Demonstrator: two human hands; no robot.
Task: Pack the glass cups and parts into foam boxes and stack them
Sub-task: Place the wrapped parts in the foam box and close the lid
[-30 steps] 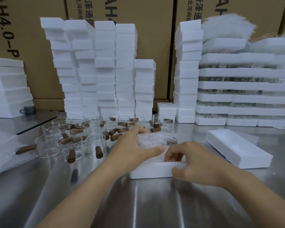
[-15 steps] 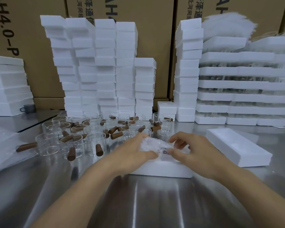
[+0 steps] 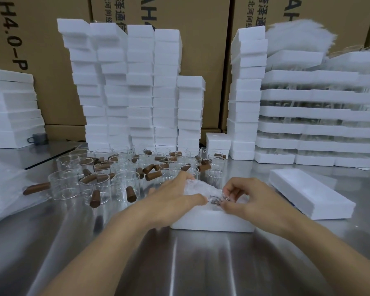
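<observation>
A white foam box point(image 3: 212, 221) lies open on the steel table in front of me. A cup wrapped in bubble wrap point(image 3: 199, 189) sits in it, its brown handle just showing. My left hand point(image 3: 173, 197) grips the wrapped cup from the left, thumb along its front. My right hand point(image 3: 246, 199) pinches the wrap's right end with curled fingers. Behind my hands stand several glass cups with brown wooden handles point(image 3: 98, 186). A foam lid point(image 3: 310, 195) lies to the right of the box.
Tall stacks of small foam boxes point(image 3: 137, 86) line the back, with more stacks at the right point(image 3: 246, 92) and foam trays holding glassware point(image 3: 320, 116). Foam slabs point(image 3: 11, 110) sit far left, a plastic sheet point(image 3: 2, 189) at left. Cardboard cartons form the backdrop.
The wrapped cup has gone down into the foam box. My right hand moved from the box's front edge up onto the wrap's right end; my left hand stays on the cup.
</observation>
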